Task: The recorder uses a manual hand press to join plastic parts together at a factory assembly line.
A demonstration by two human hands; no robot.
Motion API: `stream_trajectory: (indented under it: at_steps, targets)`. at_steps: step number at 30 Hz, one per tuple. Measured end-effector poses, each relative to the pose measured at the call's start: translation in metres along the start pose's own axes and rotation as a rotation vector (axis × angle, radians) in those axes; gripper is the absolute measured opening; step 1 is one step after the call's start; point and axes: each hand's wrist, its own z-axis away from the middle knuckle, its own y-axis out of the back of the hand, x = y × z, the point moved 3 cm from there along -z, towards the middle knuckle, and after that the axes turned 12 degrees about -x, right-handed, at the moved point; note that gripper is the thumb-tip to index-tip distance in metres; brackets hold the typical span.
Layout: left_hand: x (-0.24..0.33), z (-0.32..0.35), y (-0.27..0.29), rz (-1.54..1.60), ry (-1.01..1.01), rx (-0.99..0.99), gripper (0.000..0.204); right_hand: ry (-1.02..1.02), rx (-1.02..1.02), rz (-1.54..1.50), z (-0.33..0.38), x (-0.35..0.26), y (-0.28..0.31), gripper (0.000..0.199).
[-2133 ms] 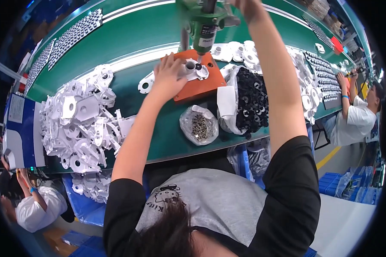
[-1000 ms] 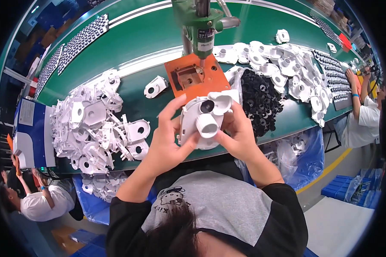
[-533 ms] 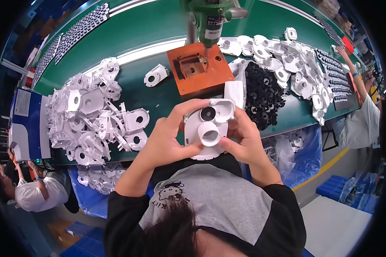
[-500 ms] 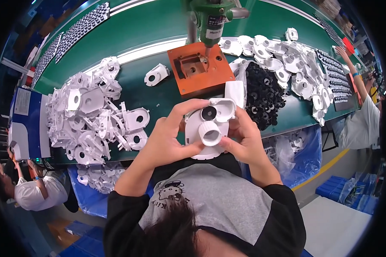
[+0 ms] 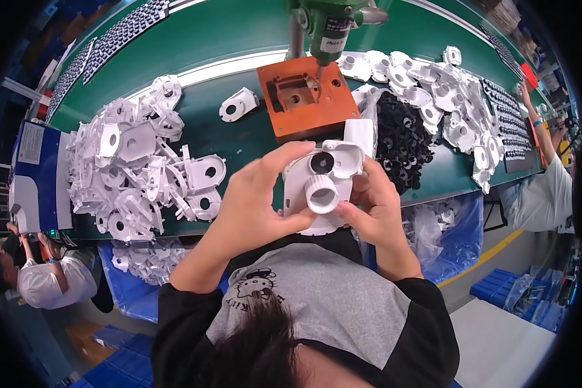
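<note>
Held in front of my chest is a white plastic housing (image 5: 297, 192) with a short ribbed tube standing out of it. Above the tube, a black round insert (image 5: 321, 163) sits in the housing. My left hand (image 5: 255, 197) grips the left side, index finger along the top edge and thumb below. On the other side, my right hand (image 5: 376, 205) closes round the housing, its thumb beside the tube. A white box-shaped piece (image 5: 359, 132) shows just past my right fingers; whether it is joined to the housing, I cannot tell.
Beyond my hands stands an orange fixture block (image 5: 339, 111) under a green press (image 5: 330, 29). White plastic parts (image 5: 132, 152) heap up on the left, with more white parts (image 5: 443, 90) at right. Black ring-shaped pieces (image 5: 401, 145) lie between. Co-workers sit at both sides.
The whole view has shifted slightly. Both hands keep hold of the housing, which has barely moved. On the far right, a co-worker's hand has drawn a little to one side.
</note>
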Motion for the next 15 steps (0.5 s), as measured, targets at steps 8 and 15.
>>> stream_trajectory:
  at_steps: [8,15]
  targets:
    - [0.0019,-0.0018,0.0012,-0.111,-0.142,-0.069,0.069,0.008,-0.017,-0.054,0.0001,-0.0057,-0.0018,0.065]
    - [-0.0012,0.0009,-0.0022,-0.115,-0.140,-0.121,0.075,0.030,-0.054,-0.129,0.0039,0.0030,0.0011,0.067]
